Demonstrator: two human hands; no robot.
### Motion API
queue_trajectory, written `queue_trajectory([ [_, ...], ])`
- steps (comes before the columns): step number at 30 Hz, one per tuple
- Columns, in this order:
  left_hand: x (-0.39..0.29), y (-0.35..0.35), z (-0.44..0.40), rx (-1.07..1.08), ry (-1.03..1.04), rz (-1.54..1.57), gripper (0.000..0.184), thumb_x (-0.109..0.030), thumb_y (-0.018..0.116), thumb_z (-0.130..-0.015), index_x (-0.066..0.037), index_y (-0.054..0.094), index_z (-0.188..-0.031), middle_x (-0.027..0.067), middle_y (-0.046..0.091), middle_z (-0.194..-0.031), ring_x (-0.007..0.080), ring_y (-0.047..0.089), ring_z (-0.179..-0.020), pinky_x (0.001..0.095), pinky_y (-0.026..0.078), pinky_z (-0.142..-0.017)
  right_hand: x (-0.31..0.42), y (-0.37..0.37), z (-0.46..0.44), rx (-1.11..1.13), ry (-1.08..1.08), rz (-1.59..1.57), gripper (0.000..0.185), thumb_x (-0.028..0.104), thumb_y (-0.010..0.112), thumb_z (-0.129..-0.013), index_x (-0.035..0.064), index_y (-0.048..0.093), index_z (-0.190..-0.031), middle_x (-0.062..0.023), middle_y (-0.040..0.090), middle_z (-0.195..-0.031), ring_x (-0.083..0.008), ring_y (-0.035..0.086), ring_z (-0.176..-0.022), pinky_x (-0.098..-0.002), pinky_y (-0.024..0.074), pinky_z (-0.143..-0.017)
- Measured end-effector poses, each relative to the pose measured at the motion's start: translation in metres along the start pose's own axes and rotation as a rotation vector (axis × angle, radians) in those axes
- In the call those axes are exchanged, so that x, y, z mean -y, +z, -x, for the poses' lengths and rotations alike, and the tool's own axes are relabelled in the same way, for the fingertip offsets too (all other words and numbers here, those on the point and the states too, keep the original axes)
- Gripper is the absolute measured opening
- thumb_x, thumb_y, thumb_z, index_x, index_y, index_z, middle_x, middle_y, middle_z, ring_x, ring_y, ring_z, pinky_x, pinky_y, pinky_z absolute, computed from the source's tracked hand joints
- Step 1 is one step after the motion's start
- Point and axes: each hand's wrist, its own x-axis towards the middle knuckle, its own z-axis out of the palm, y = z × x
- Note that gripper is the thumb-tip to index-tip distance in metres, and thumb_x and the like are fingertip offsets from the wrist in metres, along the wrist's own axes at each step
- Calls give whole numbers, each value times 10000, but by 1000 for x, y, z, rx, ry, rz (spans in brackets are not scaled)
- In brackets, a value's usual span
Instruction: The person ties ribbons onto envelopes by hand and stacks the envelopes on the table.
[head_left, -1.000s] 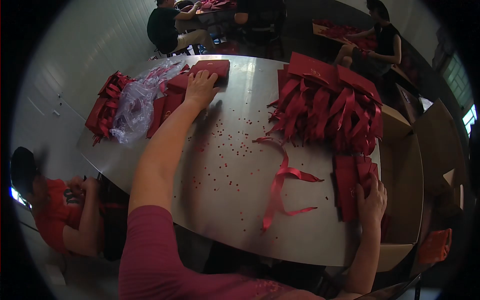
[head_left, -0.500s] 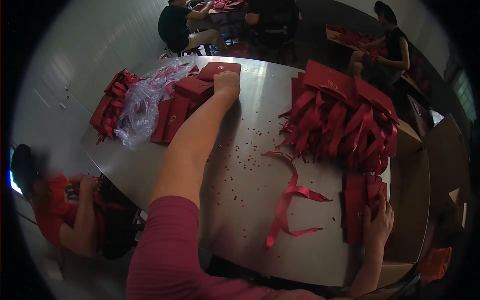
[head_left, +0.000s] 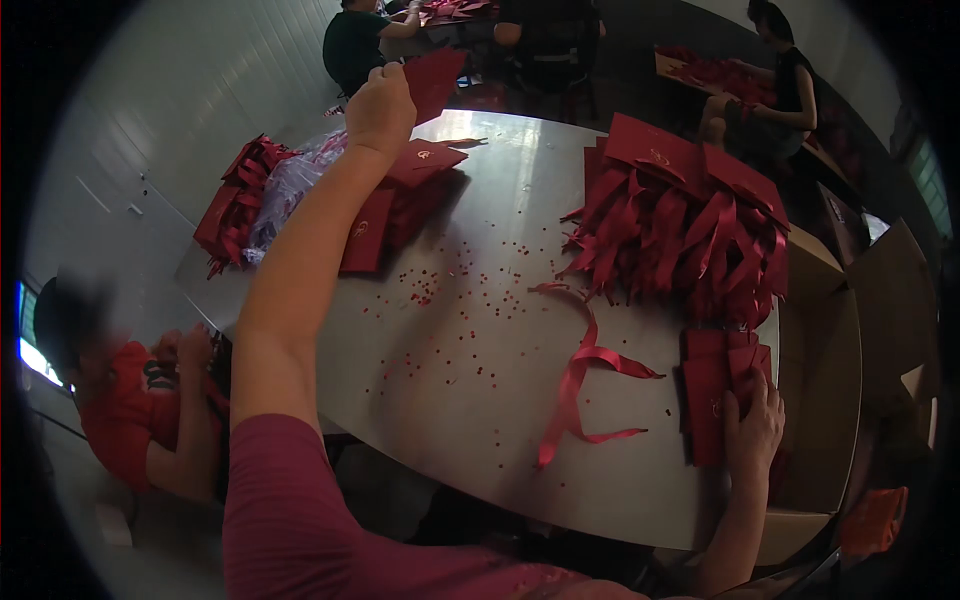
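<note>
My left hand (head_left: 380,112) is closed on the edge of a dark red gift bag (head_left: 434,82), lifted above the far-left part of the table. Below it lies a pile of similar red bags (head_left: 368,232) with gold emblems. At the right edge, my right hand (head_left: 757,425) grips the side of a small stack of red bags (head_left: 704,390), thumb and fingers around it. A loose red ribbon (head_left: 568,395) lies curled left of that stack. Behind the stack is a large heap of red bags (head_left: 650,155) with ribbons hanging down.
Small red dots (head_left: 470,300) are scattered over the metal table (head_left: 470,430). Clear plastic wrap (head_left: 285,195) and more ribboned bags (head_left: 235,205) lie at far left. An open cardboard box (head_left: 825,400) adjoins the right edge. Several people sit around, one in red (head_left: 125,420) at left.
My left hand has moved up and left, raising a red bag off the pile. The pile beneath has shifted, uncovering more red dots. My right hand stays at its stack.
</note>
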Motion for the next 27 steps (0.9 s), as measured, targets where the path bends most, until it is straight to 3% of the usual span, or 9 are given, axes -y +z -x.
queue_trajectory([
  [7,21,-50,30,-56,113,-44,136,-69,516,-869,-22,562,-988,194,636,-987,359,673,-856,427,559,-717,5,-13,2,-8,12,10,576,309,639,-889,99,469,-1398,-189,478,-1387,-367,456,-1274,-460,353,-1062],
  [10,15,-69,60,-38,97,26,135,-55,514,-864,-21,558,-987,195,628,-982,371,662,-880,426,551,-731,16,-33,4,-249,-104,-5,596,276,673,-857,102,475,-1391,-175,457,-1414,-368,440,-1297,-460,357,-1068],
  [12,2,-86,83,-67,241,269,197,-35,530,-840,-4,570,-1031,200,626,-1011,371,654,-889,419,546,-756,48,-66,6,-228,-329,-307,662,170,735,-788,95,470,-1390,-168,454,-1421,-365,440,-1306,-457,377,-1060],
  [16,-59,-139,147,-211,591,614,287,-16,550,-811,43,570,-1091,184,628,-1029,347,644,-879,406,549,-789,128,-104,-7,-273,-654,-337,768,67,792,-686,81,470,-1383,-166,451,-1422,-372,439,-1311,-464,389,-1058],
  [19,-91,-180,186,-137,523,855,252,6,554,-824,45,577,-1073,172,632,-987,343,645,-848,386,550,-761,164,-98,-21,-132,-852,-468,791,1,803,-662,61,472,-1377,-151,498,-1387,-325,478,-1294,-424,417,-1048],
  [21,-93,-190,200,-47,347,1139,242,41,567,-833,48,587,-1074,178,641,-978,335,654,-831,347,544,-739,174,-80,-27,284,-753,-1124,750,-44,778,-703,51,467,-1378,-117,560,-1329,-243,545,-1231,-363,461,-1013],
  [22,-88,-192,203,-51,332,1134,242,41,567,-833,48,587,-1074,178,641,-978,335,654,-831,347,544,-739,176,-78,-28,436,-677,-1308,617,-90,725,-760,30,516,-1328,-89,620,-1238,-153,585,-1144,-290,491,-956],
  [24,-72,-197,207,124,49,1274,226,73,522,-897,51,590,-1111,163,670,-1028,268,684,-852,317,546,-762,188,-71,-28,494,-682,-1346,525,-92,702,-782,20,556,-1273,-83,640,-1183,-134,600,-1086,-276,503,-921],
  [27,-46,-191,209,209,20,1285,245,1,567,-916,39,568,-1159,161,657,-1078,244,661,-934,320,523,-812,200,-66,-28,535,-615,-1310,350,-77,663,-826,-1,620,-1164,-71,677,-1059,-97,617,-968,-250,520,-843],
])
